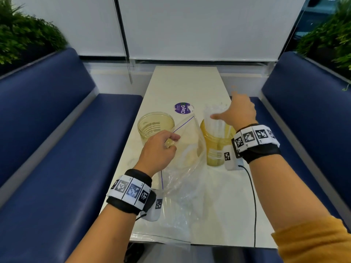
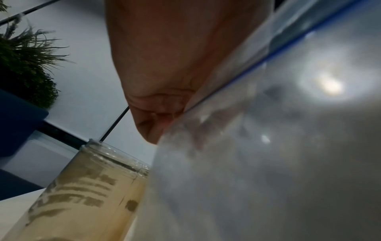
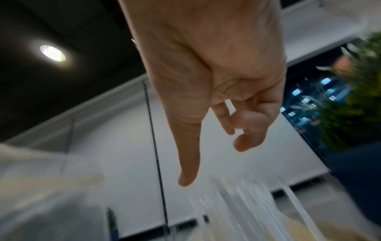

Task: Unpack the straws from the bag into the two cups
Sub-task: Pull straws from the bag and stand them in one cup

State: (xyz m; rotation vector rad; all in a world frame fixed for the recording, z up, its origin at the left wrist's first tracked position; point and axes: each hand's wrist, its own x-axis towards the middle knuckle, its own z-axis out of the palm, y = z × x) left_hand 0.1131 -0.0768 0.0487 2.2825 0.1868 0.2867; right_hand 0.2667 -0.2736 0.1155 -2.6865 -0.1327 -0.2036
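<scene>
Left hand (image 1: 158, 151) pinching the clear zip bag (image 1: 182, 168) at its mouth, right hand (image 1: 239, 112) fingers spread loose above clear straws (image 1: 218, 120) standing in the right yellow cup (image 1: 216, 149), left yellow cup (image 1: 154, 127) just beside the bag

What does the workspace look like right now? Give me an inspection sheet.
Surface: long pale table, round purple sticker on it.
Job's things: clear zip-top plastic bag held up at its mouth; clear straws standing in the right amber plastic cup; left amber plastic cup looks empty.
Clutter: nothing seen.
Grippers: left hand pinches the bag's rim; right hand open above the straws, fingers holding nothing.
Cables: black wrist cable trailing across the table.
Surroundings: blue booth benches, green plants, white blinds.
</scene>
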